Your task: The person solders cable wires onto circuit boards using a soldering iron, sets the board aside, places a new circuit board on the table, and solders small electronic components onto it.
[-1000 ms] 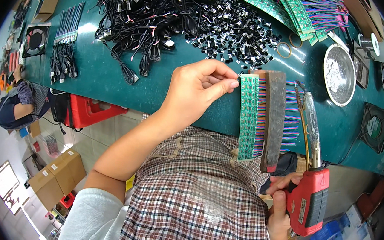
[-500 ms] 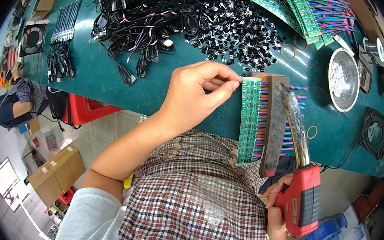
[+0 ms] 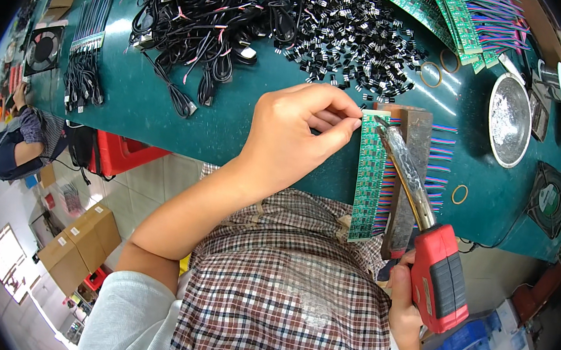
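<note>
My left hand (image 3: 302, 126) is closed in a pinch at the upper left corner of a green circuit board panel (image 3: 368, 183). What its fingertips hold is mostly hidden; a small dark bit shows beside them. In my right hand (image 3: 405, 315) is a red and black soldering gun (image 3: 441, 278), its long metal barrel slanting up left, the tip over the panel's top end close to my left fingertips. Thin coloured wires (image 3: 440, 160) run from the panel's right side beneath a dark, worn bar (image 3: 409, 181) lying across them.
Black cables (image 3: 207, 26) and small black components with metal legs (image 3: 357, 44) are heaped at the back. More wired panels (image 3: 454, 23) lie far right. A metal bowl (image 3: 510, 123), solder spool (image 3: 552, 78) and fan (image 3: 550, 199) stand right. Another person (image 3: 23, 143) sits left.
The soldering gun has swung left and its tip has come from over the bar onto the panel's top end. My left hand stays pinched at the panel's corner.
</note>
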{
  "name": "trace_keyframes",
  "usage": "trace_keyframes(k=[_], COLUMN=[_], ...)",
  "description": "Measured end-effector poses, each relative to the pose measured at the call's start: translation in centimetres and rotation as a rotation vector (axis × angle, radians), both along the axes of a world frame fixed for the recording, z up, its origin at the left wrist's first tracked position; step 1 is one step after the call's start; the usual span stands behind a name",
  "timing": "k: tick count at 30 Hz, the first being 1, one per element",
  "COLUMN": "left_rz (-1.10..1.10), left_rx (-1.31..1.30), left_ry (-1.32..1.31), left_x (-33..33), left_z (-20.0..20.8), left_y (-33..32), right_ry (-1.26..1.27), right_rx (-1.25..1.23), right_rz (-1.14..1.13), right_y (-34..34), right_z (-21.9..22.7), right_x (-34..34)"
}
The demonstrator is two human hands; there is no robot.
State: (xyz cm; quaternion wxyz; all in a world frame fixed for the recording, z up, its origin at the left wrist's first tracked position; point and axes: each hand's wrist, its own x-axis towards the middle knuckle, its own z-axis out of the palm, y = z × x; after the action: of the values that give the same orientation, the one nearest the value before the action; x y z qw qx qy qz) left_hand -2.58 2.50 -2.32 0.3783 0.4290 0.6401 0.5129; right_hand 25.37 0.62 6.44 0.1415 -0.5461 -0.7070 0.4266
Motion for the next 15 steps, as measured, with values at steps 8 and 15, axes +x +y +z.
trace_keyframes(k=[8,15], left_rz=[0.067,0.034], left_rx=[0.043,0.027], left_ry=[0.02,0.058], left_x=[0.2,0.1], left_z=[-0.4,0.0], left_y=[0.1,0.1], right_ry=[0.011,0.013], right_rx=[-0.064,0.001], right_rz=[-0.015,-0.019], right_y=[0.1,0.1], right_z=[-0.2,-0.5], right_x=[-0.5,-1.0])
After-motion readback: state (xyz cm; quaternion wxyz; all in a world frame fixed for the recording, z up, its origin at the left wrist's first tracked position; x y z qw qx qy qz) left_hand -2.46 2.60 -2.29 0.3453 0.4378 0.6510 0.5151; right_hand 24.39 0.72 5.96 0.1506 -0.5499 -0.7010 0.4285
